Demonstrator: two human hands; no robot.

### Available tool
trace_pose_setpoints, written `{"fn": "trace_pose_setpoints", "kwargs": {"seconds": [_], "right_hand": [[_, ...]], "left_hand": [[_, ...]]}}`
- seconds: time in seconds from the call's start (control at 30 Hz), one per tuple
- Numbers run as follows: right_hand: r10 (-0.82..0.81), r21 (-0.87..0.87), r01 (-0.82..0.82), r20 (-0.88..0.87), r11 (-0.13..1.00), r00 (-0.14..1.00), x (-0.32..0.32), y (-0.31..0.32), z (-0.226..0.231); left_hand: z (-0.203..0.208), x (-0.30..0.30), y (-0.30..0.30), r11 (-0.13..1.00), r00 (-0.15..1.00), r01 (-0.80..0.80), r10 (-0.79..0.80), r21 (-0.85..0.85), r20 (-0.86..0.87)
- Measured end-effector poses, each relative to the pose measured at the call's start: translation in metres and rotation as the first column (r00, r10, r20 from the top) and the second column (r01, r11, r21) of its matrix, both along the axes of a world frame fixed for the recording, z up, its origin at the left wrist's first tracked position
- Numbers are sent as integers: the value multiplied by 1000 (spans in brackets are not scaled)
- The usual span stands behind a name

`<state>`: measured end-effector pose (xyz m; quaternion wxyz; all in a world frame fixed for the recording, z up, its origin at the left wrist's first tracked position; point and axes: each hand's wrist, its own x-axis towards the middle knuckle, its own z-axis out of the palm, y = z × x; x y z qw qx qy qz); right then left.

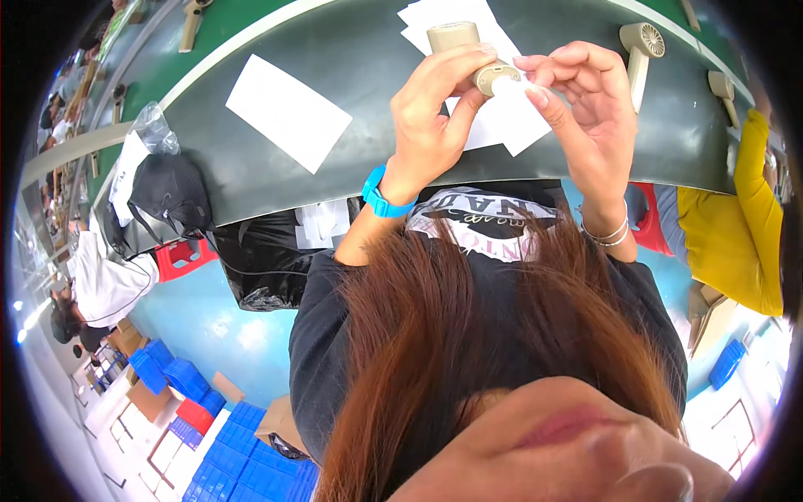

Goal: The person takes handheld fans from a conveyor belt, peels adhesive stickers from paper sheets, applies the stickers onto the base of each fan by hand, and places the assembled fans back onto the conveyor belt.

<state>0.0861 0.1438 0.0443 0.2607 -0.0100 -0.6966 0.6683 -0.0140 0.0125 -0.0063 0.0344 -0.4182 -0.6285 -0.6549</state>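
My left hand (437,113) is closed around a beige handheld fan (452,36), its fingers wrapped over the body. The fan's round end face, which has small openings in it, points toward my right hand (592,100). A small white patch (505,84) shows on or just in front of that end face; whether it is a sticker or paper behind is hard to tell. My right thumb and index fingertip are beside the end face with a gap between them, the other fingers loosely curled. Beneath both hands lie overlapping white sheets (529,125).
Another white sheet (288,113) lies on the dark tabletop (368,63) to the left. Beige fans (641,46) rest to the right. Left of the table's edge hang a black cap-like bag (171,191) and clear plastic. A person in a yellow sleeve (750,167) sits close on the right.
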Motion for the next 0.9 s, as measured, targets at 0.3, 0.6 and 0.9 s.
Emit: {"fn": "trace_pose_setpoints", "kwargs": {"seconds": [0.3,0.6,0.9], "right_hand": [[10,-87,-8,26,996,1000,-2,1,-3],[-14,-23,15,53,1000,998,-1,2,-1],[-55,25,53,90,998,994,-1,3,3]], "left_hand": [[15,3,-5,979,964,191,-200,68,177],[12,2,-7,966,936,248,-257,68,240],[15,1,-4,966,937,251,-257,58,234]]}}
